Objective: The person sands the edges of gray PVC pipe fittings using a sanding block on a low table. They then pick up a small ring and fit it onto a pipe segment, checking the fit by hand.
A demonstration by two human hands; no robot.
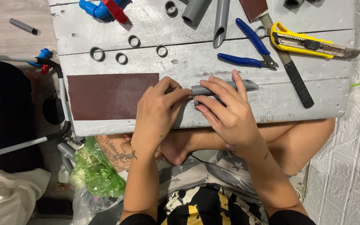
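Both hands grip a grey pipe [223,87] lying across the near part of the desk [296,106]. Right hand [228,114] closed over its middle, fingers curled around it; left hand [159,110] pinching its left end, apparently between thumb and fingertips. Sandpaper [111,96] lies just left of the hands; pliers [253,52], knife [309,41] and rings [121,52] lie beyond.

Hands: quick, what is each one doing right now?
Left hand: fingers pinched on the near end of the grey pipe piece.
Right hand: closed over the same pipe piece, holding it on the grey board.
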